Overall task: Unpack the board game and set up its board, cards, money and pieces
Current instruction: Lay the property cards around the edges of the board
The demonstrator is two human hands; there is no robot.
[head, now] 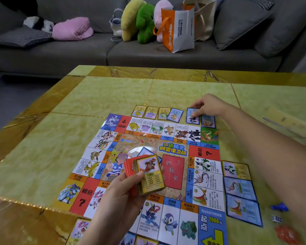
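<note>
Holding the deck point(151, 175) in my left grip point(118, 195), over the middle of the board point(206, 152). Thumb lies across the top card's face and the fingers curl underneath. The deck's long axis runs near to far, leaning slightly right. Top card is face up with a yellow border, its red creature picture at the far end. Red-backed cards fan out from behind it on the left.

Right grip point(208, 105) is just past the board's far edge, pinching a blue-bordered card point(193, 117), thumb on its face and fingers over its far end. The card lies flat on the desk point(113, 96), long axis square to the board's far edge, picture end toward the board.

Counts:
- Far row point(150, 112): six cards beside the far edge, the pinched one included. Three are yellow-bordered, three blue.
- Right row point(239, 187): three cards beside the right edge, one yellow and two blue. Their long axes point out from the board, picture ends nearest it.
- Corner card point(79, 230): one, at the near-left corner, cut off by the frame.
- Off the near-right corner: one blue piece point(279, 207), one die point(276, 218) and one red piece point(286, 234), all blurred.

Writing on the board: "2000" in yellow on the blue near-right corner square. Three red squares each carry a large "?". "500" and "2500" show on near-edge squares.
</note>
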